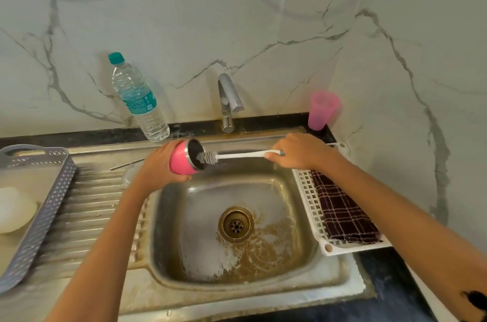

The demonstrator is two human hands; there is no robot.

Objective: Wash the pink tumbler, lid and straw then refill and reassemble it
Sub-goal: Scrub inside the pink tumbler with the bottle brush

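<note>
My left hand [155, 166] grips the pink tumbler [181, 161], held on its side over the sink's left rim with its steel-rimmed mouth facing right. My right hand [300, 151] holds the white handle of a bottle brush [237, 155]. The grey bristle head sits right at the tumbler's mouth. A thin metal straw [126, 164] lies on the ribbed drainboard behind my left hand. A clear lid-like disc [129, 175] lies beside it, partly hidden by my wrist.
The steel sink [266, 190] has a brass drain [235, 224] and a tap [228, 100] behind it. A water bottle [137, 97] stands back left, a pink plastic cup [321, 109] back right. A grey basket [34, 205] sits left; a white rack [311, 205] holds a checked cloth [342, 211].
</note>
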